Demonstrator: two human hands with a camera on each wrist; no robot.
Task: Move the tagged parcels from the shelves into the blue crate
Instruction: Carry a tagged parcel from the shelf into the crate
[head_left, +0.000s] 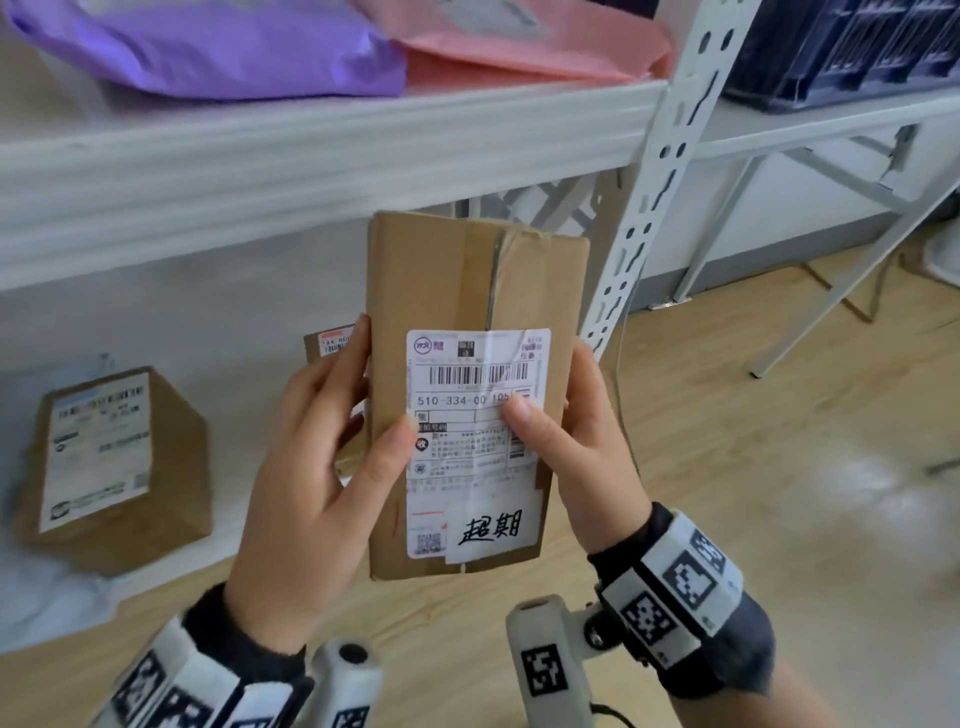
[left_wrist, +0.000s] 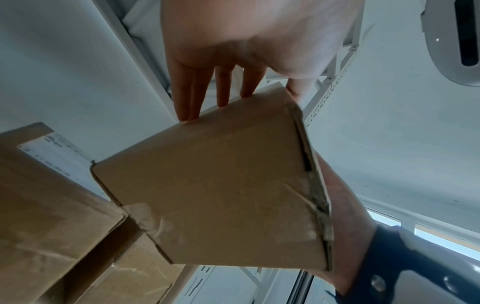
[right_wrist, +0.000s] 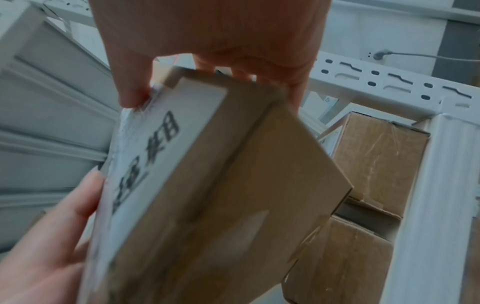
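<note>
While both hands hold it at frame centre, a long brown cardboard parcel (head_left: 475, 395) with a white shipping label and handwritten tag (head_left: 491, 530) hangs clear of the white metal shelves (head_left: 322, 150). The left hand (head_left: 317, 467) and right hand (head_left: 576, 457) each clamp a side, thumbs on the label. It looks picked and checked; next comes carrying it to the dark blue slatted crate (head_left: 852, 47), upper right. Pale wooden floor (head_left: 753, 415) lies below.
</note>
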